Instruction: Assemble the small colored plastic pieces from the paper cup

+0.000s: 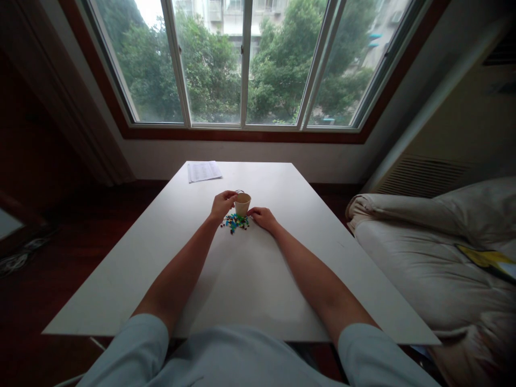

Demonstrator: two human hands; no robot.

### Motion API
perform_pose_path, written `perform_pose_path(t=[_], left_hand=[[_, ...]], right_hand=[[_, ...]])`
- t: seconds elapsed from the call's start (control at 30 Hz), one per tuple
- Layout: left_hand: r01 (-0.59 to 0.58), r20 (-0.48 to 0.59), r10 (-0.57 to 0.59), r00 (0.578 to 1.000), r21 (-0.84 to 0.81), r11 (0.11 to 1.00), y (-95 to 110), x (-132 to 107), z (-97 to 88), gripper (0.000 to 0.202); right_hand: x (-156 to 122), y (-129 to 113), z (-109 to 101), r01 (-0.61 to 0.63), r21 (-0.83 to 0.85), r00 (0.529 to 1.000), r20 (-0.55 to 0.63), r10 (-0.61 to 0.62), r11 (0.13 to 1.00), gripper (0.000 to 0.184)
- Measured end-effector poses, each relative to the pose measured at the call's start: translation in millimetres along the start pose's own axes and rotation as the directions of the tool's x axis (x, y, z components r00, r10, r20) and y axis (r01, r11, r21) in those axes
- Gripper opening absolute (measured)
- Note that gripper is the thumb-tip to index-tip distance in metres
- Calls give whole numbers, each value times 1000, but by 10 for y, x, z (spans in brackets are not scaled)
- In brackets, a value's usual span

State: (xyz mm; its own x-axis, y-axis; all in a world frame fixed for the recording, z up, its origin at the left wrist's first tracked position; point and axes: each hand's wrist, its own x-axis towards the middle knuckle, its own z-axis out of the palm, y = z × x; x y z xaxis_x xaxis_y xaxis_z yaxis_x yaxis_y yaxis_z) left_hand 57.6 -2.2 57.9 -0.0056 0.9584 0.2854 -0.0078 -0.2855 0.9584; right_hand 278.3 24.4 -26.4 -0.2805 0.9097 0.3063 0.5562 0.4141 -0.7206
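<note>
A small tan paper cup (242,206) stands near the middle of the white table (258,279). My left hand (223,205) grips the cup's left side close to the rim, thumb and fingers closed on it. Just in front of the cup's base lies a loose pile of small beads (234,222), blue, green, yellow and dark. My right hand (263,217) rests on the tabletop at the pile's right edge, with its fingers bent together by the cup's base. Whatever its fingertips hold, if anything, is too small to make out. The inside bottom of the cup is hidden.
Printed paper sheets (205,171) lie at the table's far left corner. A thin dark curved line (240,191) shows just behind the cup's rim. To the right of the table is a padded beige sofa (403,258). A wide window (242,64) is beyond the far edge.
</note>
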Motion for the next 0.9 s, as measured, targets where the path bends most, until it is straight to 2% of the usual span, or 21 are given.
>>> perform_pose_path(t=[0.13,0.27,0.37,0.5,0.6,0.67,0.7,0.77,0.8,0.83,0.87,0.9], left_hand=[[14,-4,-13,1000,26,1000,8,-20,20,31],[10,-10,-9,1000,80,997,45,-29,10,32],[-22,-38,29,999,168,986,51,-21,-36,29],[-42,-46,58,997,295,954,27,-17,-118,24],[-90,28,86,996,452,888,74,-79,-126,20],[-182,159,113,981,544,819,156,-172,-80,19],[-237,260,102,960,568,789,206,-237,-38,18],[-362,487,48,872,574,735,306,-398,84,18],[-413,582,3,813,573,708,350,-494,164,19],[-480,678,-46,734,565,671,386,-600,256,20],[-543,755,-103,648,553,632,413,-714,357,18],[-587,798,-147,584,541,602,431,-836,466,16]], right_hand=[[-10,-14,-1,0,108,1000,15,-1,994,28],[-12,-22,-5,-73,175,995,-57,84,982,26],[-10,-34,-22,-141,149,980,-117,159,979,25],[-16,-54,-43,-136,51,984,-111,141,989,25],[-24,-52,-45,-107,5,989,-102,107,994,25],[-24,-38,-44,-101,13,989,-111,102,995,25],[-20,-28,-44,-102,29,988,-116,105,994,25],[-6,-1,-51,-113,88,983,-133,124,990,25],[5,14,-58,-124,135,979,-144,143,983,25],[18,29,-68,-137,194,974,-153,168,971,24],[31,45,-81,-153,262,967,-158,199,953,24],[44,60,-97,-169,338,959,-159,234,926,23]])
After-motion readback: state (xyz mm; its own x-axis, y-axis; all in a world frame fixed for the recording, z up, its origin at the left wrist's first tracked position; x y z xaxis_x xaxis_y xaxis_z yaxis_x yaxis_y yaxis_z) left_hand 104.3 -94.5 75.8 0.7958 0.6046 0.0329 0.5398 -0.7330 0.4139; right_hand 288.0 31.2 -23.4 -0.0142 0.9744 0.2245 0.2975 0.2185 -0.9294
